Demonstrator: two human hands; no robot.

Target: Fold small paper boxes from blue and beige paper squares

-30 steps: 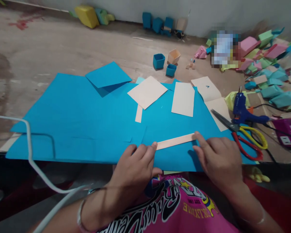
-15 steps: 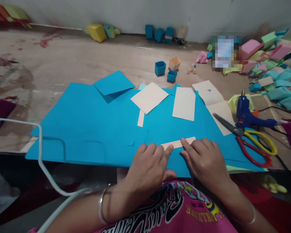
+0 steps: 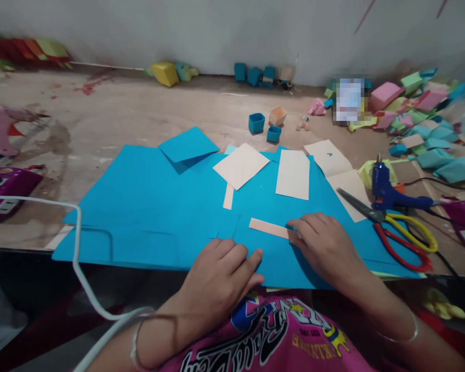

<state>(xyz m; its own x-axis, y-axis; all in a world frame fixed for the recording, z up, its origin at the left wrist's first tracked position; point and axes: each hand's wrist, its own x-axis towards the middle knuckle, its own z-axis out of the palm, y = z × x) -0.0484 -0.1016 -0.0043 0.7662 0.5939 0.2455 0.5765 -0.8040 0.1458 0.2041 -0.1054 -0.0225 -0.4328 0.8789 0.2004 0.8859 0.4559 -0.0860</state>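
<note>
My right hand point(image 3: 325, 248) pinches the right end of a peach paper strip point(image 3: 269, 227) between thumb and fingertips. The strip lies slanted just above or on a large blue paper sheet point(image 3: 158, 201); I cannot tell whether it touches. My left hand point(image 3: 222, 274) holds nothing and rests near the sheet's front edge, fingers bent, thumb and index apart. A shorter peach strip point(image 3: 228, 197) lies farther back, partly under a cream paper square point(image 3: 241, 166). Beside that lies a cream rectangle point(image 3: 293, 174) with a cut corner.
Scissors point(image 3: 387, 227) with red and yellow handles and a blue glue gun point(image 3: 395, 188) lie at the right. Small paper boxes point(image 3: 256, 123) stand behind the sheet. A white cable point(image 3: 77, 248) crosses the left front. Folded paper pieces point(image 3: 430, 124) pile up at back right.
My left hand has let go of the strip and drawn back left and toward me. The strip, still in my right hand, has turned so its left end points away. The view has shifted slightly.
</note>
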